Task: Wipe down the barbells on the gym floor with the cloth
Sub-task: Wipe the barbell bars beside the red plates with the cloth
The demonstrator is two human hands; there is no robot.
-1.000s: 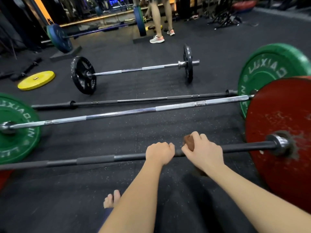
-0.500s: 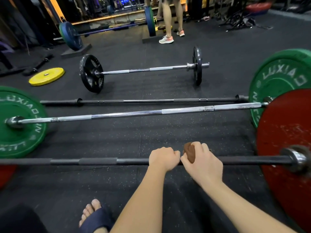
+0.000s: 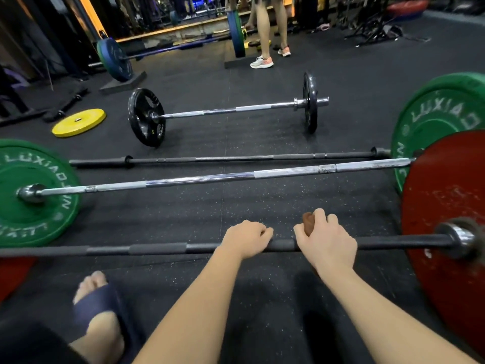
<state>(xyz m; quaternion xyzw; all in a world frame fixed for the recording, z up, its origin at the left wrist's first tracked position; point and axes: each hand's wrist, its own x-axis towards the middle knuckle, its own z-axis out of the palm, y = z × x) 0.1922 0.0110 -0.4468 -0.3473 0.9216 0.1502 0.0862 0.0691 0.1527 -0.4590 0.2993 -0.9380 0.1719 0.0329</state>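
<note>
Arms extended; left hand (image 3: 246, 239) curled over barbell (image 3: 157, 248); right hand (image 3: 326, 241) gripping cloth (image 3: 308, 224), apparently against barbell.

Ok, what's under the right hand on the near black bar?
A brown cloth pokes out past the right hand, which holds it against the black bar. The hand covers the rest of the cloth.

i see a black speckled rubber floor (image 3: 262, 200) across the whole view. at the left a yellow weight plate (image 3: 78, 122) lies flat on it, on its own, with a short black handle (image 3: 68, 105) just behind it. at the bottom left a bare foot in a dark blue slide sandal (image 3: 97, 303) rests on the floor. at the top a person's bare legs (image 3: 262, 27) stand in white and coral trainers (image 3: 261, 62). a folded black frame (image 3: 375, 30) sits far right and an orange post (image 3: 91, 15) far left.
</note>
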